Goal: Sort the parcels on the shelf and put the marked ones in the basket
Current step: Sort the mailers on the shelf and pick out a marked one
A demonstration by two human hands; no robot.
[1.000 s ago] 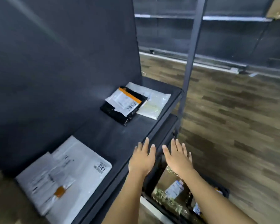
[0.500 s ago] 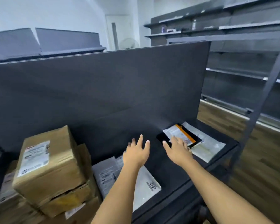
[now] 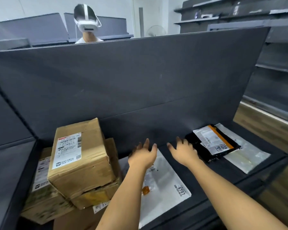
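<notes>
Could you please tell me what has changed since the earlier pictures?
Both hands moved forward from the front edge of the dark shelf: the left hand now hovers over the white plastic mailer, the right hand reaches beside the black pouch with the orange-edged label. Nothing was gripped. The view lifted, revealing stacked brown cardboard boxes. The parcels stayed put.

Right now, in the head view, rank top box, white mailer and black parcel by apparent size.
1. top box and white mailer: about alike, mailer partly hidden by an arm, so unranked.
2. black parcel: smallest, though farther off.
</notes>
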